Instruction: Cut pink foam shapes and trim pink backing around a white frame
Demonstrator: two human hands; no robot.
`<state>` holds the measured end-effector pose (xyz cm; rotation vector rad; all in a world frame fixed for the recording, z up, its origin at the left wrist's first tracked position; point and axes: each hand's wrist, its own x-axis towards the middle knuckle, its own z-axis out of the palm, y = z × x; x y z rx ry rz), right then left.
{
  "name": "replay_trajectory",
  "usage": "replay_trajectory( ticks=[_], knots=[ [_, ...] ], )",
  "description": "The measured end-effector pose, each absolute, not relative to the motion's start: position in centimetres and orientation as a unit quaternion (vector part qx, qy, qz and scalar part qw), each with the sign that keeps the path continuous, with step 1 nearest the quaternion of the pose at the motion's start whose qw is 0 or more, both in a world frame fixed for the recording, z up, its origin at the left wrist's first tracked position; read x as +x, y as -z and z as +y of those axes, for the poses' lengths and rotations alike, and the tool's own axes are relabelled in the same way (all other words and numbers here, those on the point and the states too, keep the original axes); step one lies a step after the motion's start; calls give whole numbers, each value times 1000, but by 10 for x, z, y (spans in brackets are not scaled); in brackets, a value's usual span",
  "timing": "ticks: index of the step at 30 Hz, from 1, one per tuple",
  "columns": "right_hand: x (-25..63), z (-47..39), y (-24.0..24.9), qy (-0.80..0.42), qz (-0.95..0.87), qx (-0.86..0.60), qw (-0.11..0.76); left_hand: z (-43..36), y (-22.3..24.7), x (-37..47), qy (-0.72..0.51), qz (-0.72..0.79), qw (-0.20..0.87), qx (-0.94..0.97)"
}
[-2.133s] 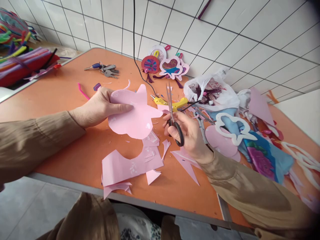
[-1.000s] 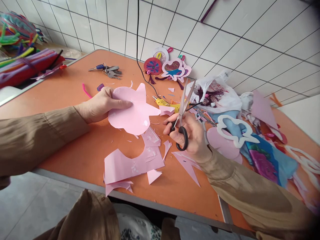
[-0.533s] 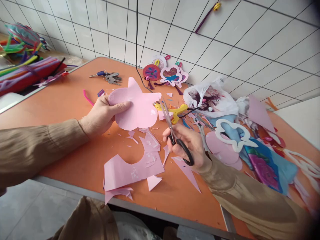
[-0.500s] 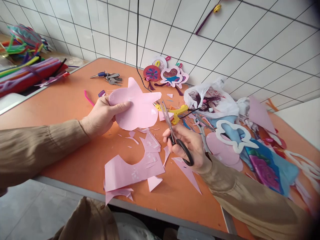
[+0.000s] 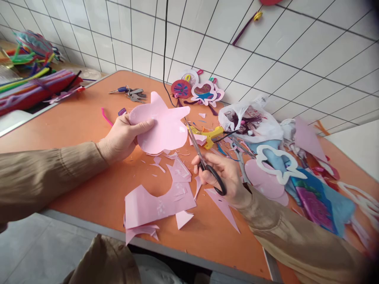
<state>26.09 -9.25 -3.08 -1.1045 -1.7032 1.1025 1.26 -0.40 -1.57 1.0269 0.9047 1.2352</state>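
Between thumb and fingers, my left hand (image 5: 120, 138) pinches the left side of a pink paper cutout (image 5: 162, 126), rounded with two pointed tips. My right hand (image 5: 223, 175) has its fingers in the black handles of a pair of scissors (image 5: 197, 148). The blades point up and left, their tips close to the cutout's right edge; I cannot tell whether they touch it. Below lie a curved pink paper offcut (image 5: 160, 205) and several smaller scraps. Yellow-handled scissors (image 5: 211, 136) rest on the table just behind the black pair.
Keys (image 5: 134, 94) lie at the back of the orange table (image 5: 89, 189). Decorated charms (image 5: 204, 92) lean near the tiled wall. On the right are a white plastic bag (image 5: 266, 122), a white flower-shaped frame (image 5: 266, 156) and blue fabric (image 5: 340, 201). Bundled pipe cleaners (image 5: 38, 88) sit at left.
The scissors in my right hand have tilted further left, and their blades have come nearer together beside the cutout. My left hand still holds the cutout in nearly the same place.
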Motion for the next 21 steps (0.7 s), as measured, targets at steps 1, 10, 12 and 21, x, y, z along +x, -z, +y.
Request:
replay_trajectory(
  ticks=[1, 10, 12, 21],
  knots=[
    [261, -92, 31, -435, -676, -439, 401, -4, 16, 13, -536, 389, 604, 444],
    [260, -93, 30, -450, -672, -443, 386, -2, 19, 12, -543, 384, 604, 439],
    [259, -93, 29, -449, -670, -443, 390, -2, 19, 12, -542, 384, 604, 440],
    [261, -94, 31, -468, -659, -449, 380, -2, 20, 12, -543, 379, 601, 447]
  ],
)
